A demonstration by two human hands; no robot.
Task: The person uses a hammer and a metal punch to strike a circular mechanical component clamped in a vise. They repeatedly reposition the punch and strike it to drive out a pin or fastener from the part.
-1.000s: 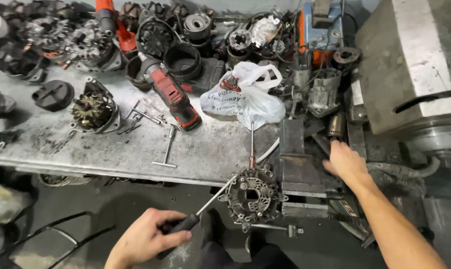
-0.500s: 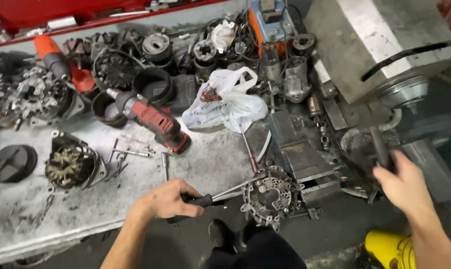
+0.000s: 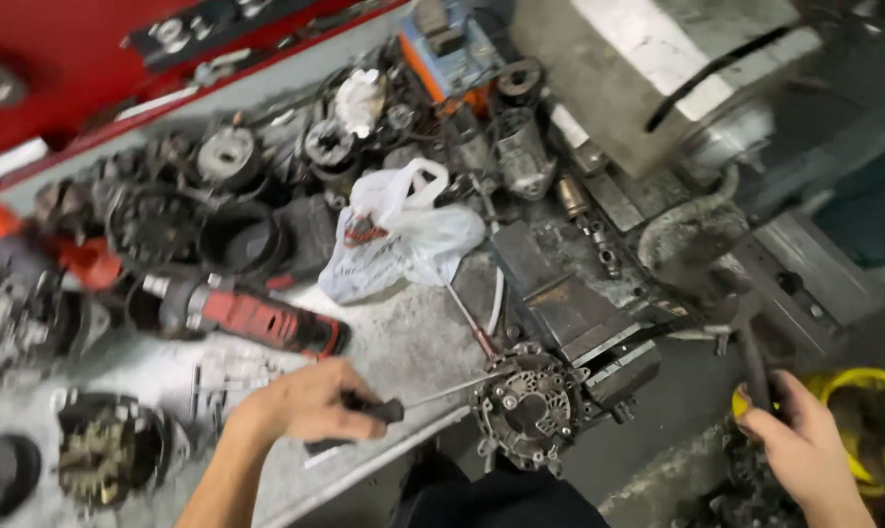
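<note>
Your left hand [image 3: 310, 401] is wrapped tight around the black handle of a screwdriver [image 3: 403, 403], its thin steel shaft reaching right to the alternator end frame [image 3: 529, 409], a round, grimy grey casting with open slots and a dark centre, sitting at the bench's [image 3: 403, 337] front edge beside the vise [image 3: 570, 313]. Your right hand [image 3: 804, 445], well apart, is closed around a dark bar handle [image 3: 755, 367] above a yellow bucket [image 3: 868, 386].

One red power tool [image 3: 252, 318], one white plastic bag [image 3: 403, 235], two hands.
</note>
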